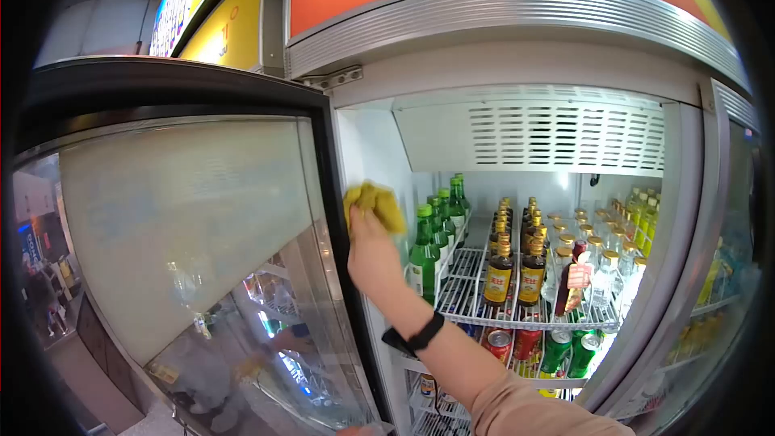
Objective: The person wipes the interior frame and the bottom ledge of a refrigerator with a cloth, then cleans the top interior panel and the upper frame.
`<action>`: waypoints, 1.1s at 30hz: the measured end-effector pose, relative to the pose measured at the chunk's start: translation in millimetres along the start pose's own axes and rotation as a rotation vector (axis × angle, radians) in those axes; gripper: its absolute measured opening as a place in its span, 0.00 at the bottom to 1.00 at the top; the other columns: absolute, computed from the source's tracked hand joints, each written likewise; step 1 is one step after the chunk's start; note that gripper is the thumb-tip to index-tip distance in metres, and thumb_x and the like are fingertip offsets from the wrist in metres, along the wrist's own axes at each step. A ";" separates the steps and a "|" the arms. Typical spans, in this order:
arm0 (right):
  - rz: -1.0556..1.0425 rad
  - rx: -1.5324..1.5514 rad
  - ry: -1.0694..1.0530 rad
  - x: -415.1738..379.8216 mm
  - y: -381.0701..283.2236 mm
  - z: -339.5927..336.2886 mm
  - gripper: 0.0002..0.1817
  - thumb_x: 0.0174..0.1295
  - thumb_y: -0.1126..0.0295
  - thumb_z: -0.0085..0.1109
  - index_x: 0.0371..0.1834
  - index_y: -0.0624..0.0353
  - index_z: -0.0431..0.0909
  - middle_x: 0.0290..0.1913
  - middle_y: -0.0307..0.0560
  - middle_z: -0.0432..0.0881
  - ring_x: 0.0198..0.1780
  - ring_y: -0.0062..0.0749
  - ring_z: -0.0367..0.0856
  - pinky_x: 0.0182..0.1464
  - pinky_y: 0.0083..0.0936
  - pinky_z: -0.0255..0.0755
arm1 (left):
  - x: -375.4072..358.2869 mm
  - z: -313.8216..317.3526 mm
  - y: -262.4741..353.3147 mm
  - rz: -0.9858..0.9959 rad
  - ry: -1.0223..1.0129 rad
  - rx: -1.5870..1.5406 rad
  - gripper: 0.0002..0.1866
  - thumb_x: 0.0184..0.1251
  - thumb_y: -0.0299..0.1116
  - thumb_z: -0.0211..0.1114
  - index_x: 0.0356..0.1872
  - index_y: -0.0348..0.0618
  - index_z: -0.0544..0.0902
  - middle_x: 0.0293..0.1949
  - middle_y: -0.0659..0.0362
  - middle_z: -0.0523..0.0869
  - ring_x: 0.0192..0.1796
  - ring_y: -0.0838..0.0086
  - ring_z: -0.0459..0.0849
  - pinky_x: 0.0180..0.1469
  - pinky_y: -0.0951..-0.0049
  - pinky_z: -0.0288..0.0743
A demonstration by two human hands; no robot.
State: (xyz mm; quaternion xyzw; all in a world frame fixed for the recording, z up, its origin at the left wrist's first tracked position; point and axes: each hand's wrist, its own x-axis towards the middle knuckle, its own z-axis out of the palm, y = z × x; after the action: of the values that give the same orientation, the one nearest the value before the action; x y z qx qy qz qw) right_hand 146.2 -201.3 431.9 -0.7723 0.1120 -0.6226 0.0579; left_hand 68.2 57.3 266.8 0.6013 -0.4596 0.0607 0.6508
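Note:
My right hand (374, 257), with a black band on the wrist, is closed on a yellow cloth (376, 203). The cloth is pressed near the white inner side wall of the open fridge (367, 149), close to the hinge side of the door. Only a sliver of what looks like my left hand (355, 431) shows at the bottom edge, by the lower part of the glass door (234, 274); its fingers are hidden. Nearest to the right hand on the shelf are several green glass bottles (424, 254).
A white wire shelf (460, 274) holds brown bottles with yellow labels (499, 278), clear bottles (605, 278) and a dark bottle with a pink tag (573, 278). Cans (557, 351) stand on the level below. A slotted white panel (557, 137) spans the top of the interior.

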 end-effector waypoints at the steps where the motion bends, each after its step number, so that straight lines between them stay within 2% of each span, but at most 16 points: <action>1: 0.009 -0.008 0.003 -17.9 2.0 -0.9 0.25 0.56 0.79 0.48 0.61 0.68 0.66 0.57 0.69 0.70 0.55 0.61 0.72 0.57 0.42 0.70 | 0.5 0.4 0.0 0.004 0.011 0.042 0.12 0.70 0.35 0.54 0.35 0.37 0.80 0.25 0.56 0.78 0.28 0.70 0.75 0.31 0.72 0.68; 3: -0.099 0.007 -0.078 -36.0 2.2 -6.9 0.27 0.52 0.81 0.50 0.60 0.69 0.66 0.54 0.62 0.72 0.57 0.53 0.71 0.59 0.36 0.67 | 1.2 -0.7 0.7 0.018 0.015 0.079 0.12 0.70 0.35 0.54 0.36 0.37 0.80 0.24 0.57 0.77 0.28 0.72 0.75 0.31 0.73 0.68; 4: -0.107 0.034 -0.078 -30.9 6.3 -8.5 0.28 0.51 0.81 0.52 0.60 0.66 0.67 0.52 0.60 0.72 0.58 0.52 0.70 0.60 0.36 0.65 | 1.0 -2.1 1.1 -0.013 0.004 0.061 0.10 0.69 0.34 0.55 0.38 0.37 0.80 0.24 0.57 0.77 0.28 0.72 0.75 0.31 0.72 0.68; 7: -0.287 -0.114 0.228 24.2 24.5 3.7 0.25 0.53 0.80 0.51 0.57 0.58 0.70 0.49 0.60 0.71 0.53 0.54 0.69 0.56 0.43 0.65 | 0.8 -1.7 5.5 -0.037 0.003 0.026 0.10 0.68 0.32 0.56 0.41 0.36 0.79 0.26 0.56 0.77 0.29 0.72 0.75 0.32 0.72 0.68; 8: -0.172 -0.058 0.110 48.2 15.7 -7.8 0.26 0.48 0.82 0.53 0.55 0.59 0.70 0.52 0.60 0.71 0.54 0.56 0.69 0.55 0.45 0.65 | -0.8 -2.2 7.3 -0.033 0.026 0.010 0.10 0.67 0.32 0.57 0.43 0.35 0.78 0.28 0.56 0.78 0.29 0.71 0.75 0.33 0.72 0.69; 9: -0.279 -0.011 0.200 70.4 23.8 -1.4 0.21 0.51 0.81 0.52 0.51 0.61 0.70 0.48 0.61 0.75 0.48 0.58 0.72 0.50 0.45 0.67 | -3.0 -3.9 8.1 -0.066 0.040 0.033 0.10 0.67 0.32 0.57 0.43 0.35 0.78 0.28 0.56 0.78 0.29 0.71 0.75 0.33 0.72 0.69; 11: -0.120 0.070 0.133 93.2 9.2 -12.8 0.16 0.54 0.81 0.50 0.48 0.63 0.69 0.44 0.62 0.77 0.45 0.61 0.74 0.47 0.46 0.69 | -5.7 -8.4 7.4 -0.021 -0.033 0.021 0.12 0.66 0.32 0.59 0.45 0.34 0.77 0.33 0.54 0.80 0.31 0.70 0.77 0.35 0.72 0.70; 13: -0.102 0.107 0.127 85.0 15.2 -6.4 0.14 0.56 0.80 0.49 0.48 0.64 0.69 0.43 0.64 0.77 0.45 0.62 0.75 0.46 0.46 0.69 | -8.9 -9.8 7.5 -0.017 -0.019 0.036 0.12 0.66 0.32 0.59 0.45 0.34 0.77 0.33 0.53 0.80 0.31 0.70 0.77 0.35 0.72 0.71; 14: -0.105 0.124 0.150 78.5 13.8 -5.4 0.13 0.58 0.79 0.49 0.47 0.65 0.68 0.43 0.65 0.77 0.45 0.63 0.75 0.45 0.46 0.70 | -8.6 -10.2 7.1 0.027 -0.010 0.035 0.13 0.66 0.33 0.59 0.44 0.34 0.77 0.32 0.53 0.81 0.31 0.70 0.78 0.35 0.73 0.71; 20: 0.143 0.177 -0.005 -10.3 14.2 4.3 0.13 0.58 0.80 0.48 0.48 0.64 0.67 0.42 0.66 0.77 0.47 0.63 0.75 0.46 0.45 0.70 | -10.6 -9.7 5.9 -0.105 -0.115 0.016 0.13 0.66 0.37 0.60 0.41 0.35 0.78 0.27 0.52 0.79 0.27 0.67 0.76 0.32 0.71 0.71; 23: 0.176 0.207 0.006 -50.0 13.1 9.4 0.12 0.57 0.80 0.49 0.45 0.64 0.67 0.43 0.62 0.75 0.46 0.61 0.74 0.46 0.46 0.70 | -8.6 -5.1 4.8 -0.087 -0.124 0.024 0.14 0.66 0.37 0.60 0.40 0.34 0.78 0.27 0.52 0.79 0.27 0.66 0.76 0.32 0.71 0.70; 27: 0.256 0.218 0.012 -100.3 19.6 23.0 0.13 0.56 0.83 0.48 0.46 0.64 0.66 0.42 0.62 0.75 0.45 0.62 0.74 0.45 0.46 0.70 | -8.9 0.0 1.7 -0.120 -0.176 0.038 0.14 0.66 0.37 0.59 0.41 0.34 0.78 0.27 0.53 0.79 0.27 0.66 0.76 0.32 0.71 0.70; 29: 0.299 0.241 0.019 -122.7 23.7 25.9 0.14 0.56 0.83 0.48 0.46 0.64 0.66 0.42 0.63 0.74 0.45 0.62 0.74 0.45 0.45 0.70 | -8.5 5.4 3.5 -0.112 -0.050 0.063 0.12 0.66 0.36 0.59 0.36 0.34 0.78 0.24 0.52 0.78 0.24 0.66 0.75 0.29 0.71 0.69; 30: 0.338 0.249 0.013 -133.8 26.4 28.1 0.14 0.56 0.83 0.48 0.46 0.64 0.66 0.42 0.63 0.74 0.45 0.62 0.74 0.45 0.45 0.70 | -11.3 6.7 -1.3 -0.123 -0.056 0.074 0.12 0.66 0.36 0.59 0.36 0.34 0.78 0.24 0.52 0.78 0.24 0.66 0.75 0.29 0.71 0.69; 32: 0.375 0.280 0.012 -157.0 32.5 32.2 0.14 0.57 0.83 0.49 0.47 0.64 0.66 0.42 0.63 0.74 0.45 0.62 0.74 0.45 0.43 0.70 | -18.4 9.0 -14.5 -0.113 -0.016 0.051 0.18 0.65 0.43 0.60 0.37 0.33 0.75 0.24 0.60 0.78 0.24 0.81 0.71 0.27 0.81 0.62; 33: 0.388 0.285 0.013 -169.4 35.0 33.4 0.14 0.57 0.83 0.49 0.47 0.64 0.66 0.42 0.63 0.74 0.45 0.62 0.74 0.45 0.43 0.70 | -18.4 10.8 -13.8 -0.119 -0.023 0.061 0.18 0.65 0.43 0.60 0.37 0.33 0.75 0.24 0.60 0.78 0.24 0.81 0.71 0.27 0.81 0.62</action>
State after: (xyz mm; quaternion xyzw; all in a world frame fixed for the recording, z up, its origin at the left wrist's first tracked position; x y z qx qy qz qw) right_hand 141.3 -195.3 255.9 -0.7164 0.1698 -0.6141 0.2842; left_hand 60.8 53.2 242.9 0.6478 -0.4283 0.0289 0.6293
